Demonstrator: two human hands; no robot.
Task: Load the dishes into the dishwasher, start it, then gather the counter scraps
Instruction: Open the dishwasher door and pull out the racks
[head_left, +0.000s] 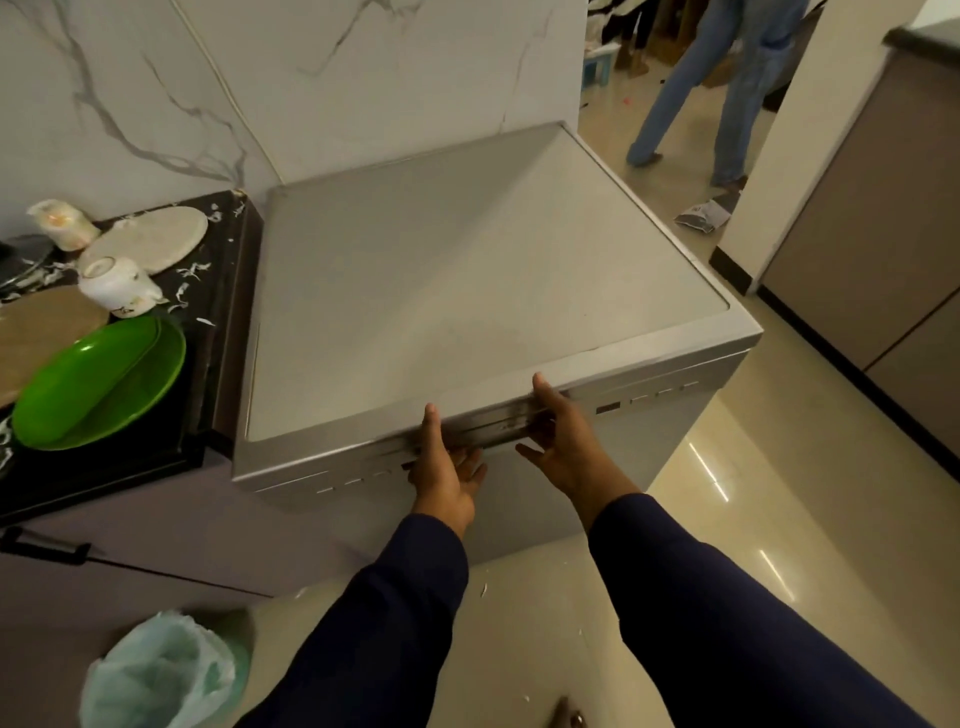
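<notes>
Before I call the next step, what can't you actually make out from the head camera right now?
- Inside of the dishwasher: hidden by its shut door and top.
- Fingers of the left hand and right hand: tucked under the door's top lip, so the grip is unclear.
- Control panel markings: too small and blurred.
- Contents of the bin bag: hidden by its crumpled plastic.
- Counter left of the green plate: cut off by the frame edge.

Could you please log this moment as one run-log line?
hands: left, right at dishwasher door top | door: closed | green plate: on counter
</notes>
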